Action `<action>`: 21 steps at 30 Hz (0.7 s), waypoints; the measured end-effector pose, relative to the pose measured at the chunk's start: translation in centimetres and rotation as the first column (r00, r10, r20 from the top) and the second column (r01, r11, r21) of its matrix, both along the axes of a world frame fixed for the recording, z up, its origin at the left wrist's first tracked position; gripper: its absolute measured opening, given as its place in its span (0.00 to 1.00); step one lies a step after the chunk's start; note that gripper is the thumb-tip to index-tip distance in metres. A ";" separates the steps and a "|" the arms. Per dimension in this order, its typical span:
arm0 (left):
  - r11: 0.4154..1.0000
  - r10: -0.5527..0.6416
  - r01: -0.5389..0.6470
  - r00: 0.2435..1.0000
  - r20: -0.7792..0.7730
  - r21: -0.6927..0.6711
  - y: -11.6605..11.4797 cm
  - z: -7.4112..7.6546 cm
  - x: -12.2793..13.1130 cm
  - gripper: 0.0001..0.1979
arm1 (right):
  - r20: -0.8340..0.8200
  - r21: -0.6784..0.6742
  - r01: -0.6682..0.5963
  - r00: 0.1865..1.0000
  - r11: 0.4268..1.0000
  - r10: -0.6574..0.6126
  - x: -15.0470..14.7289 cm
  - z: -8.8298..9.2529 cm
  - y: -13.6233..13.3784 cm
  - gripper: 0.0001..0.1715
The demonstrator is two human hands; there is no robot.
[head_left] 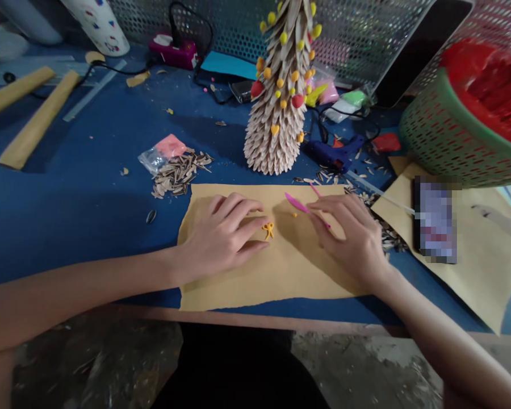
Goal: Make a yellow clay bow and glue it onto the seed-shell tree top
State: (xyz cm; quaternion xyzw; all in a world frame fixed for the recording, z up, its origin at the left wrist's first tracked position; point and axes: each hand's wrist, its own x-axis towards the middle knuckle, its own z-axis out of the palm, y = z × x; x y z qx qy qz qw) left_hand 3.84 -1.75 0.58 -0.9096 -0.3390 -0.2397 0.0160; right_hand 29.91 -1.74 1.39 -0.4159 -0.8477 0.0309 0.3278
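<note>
On a sheet of brown paper (238, 284) lies a small orange bow (268, 229), shaped like a ribbon and seemingly of clay. My left hand (221, 233) rests on the paper, fingers apart and curved around the bow's left side; I cannot tell whether a fingertip touches it. My right hand (349, 230) pinches a pink plastic modelling knife (297, 203), its blade pointing up and left. A tiny orange ball (294, 215) sits below the blade. Another thin pink stick (315, 190) shows behind the right fingers.
Beyond the paper stands a cone tree of seed shells (275, 136) with coloured balls. A blue glue gun (338, 152) lies beside it. Seed shells (176, 175) are heaped left, and a phone (435, 220) and green basket (464, 130) stand right.
</note>
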 end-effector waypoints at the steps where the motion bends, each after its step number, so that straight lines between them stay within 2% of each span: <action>1: 1.000 -0.004 0.004 1.000 -0.007 0.015 0.0 0.0 0.0 0.14 | 0.017 -0.016 0.066 0.998 0.998 -0.065 0.6 0.1 0.4 0.09; 5: 0.999 -0.025 0.026 0.999 -0.023 0.030 -0.1 0.0 -0.1 0.14 | 0.084 -0.079 0.174 0.982 0.982 -0.168 2.7 -0.1 1.8 0.03; 11: 0.996 -0.045 0.048 0.998 -0.034 0.075 0.1 0.0 0.2 0.15 | 0.203 -0.120 0.264 0.950 0.957 -0.236 3.5 -1.6 2.5 0.08; 15: 0.994 -0.045 0.046 0.999 -0.017 0.095 0.0 0.0 0.1 0.15 | 0.259 -0.086 0.258 0.939 0.962 -0.228 3.3 -1.4 2.5 0.09; 18: 0.991 -0.061 0.062 0.998 -0.013 0.116 -0.2 0.1 -0.2 0.12 | 0.154 -0.110 0.204 0.970 0.973 -0.186 2.3 -0.4 1.9 0.04; 21: 0.981 -0.085 0.086 0.996 -0.017 0.173 -0.5 0.1 -0.3 0.11 | -0.031 -0.226 0.053 0.998 0.973 -0.062 0.6 0.5 0.7 0.03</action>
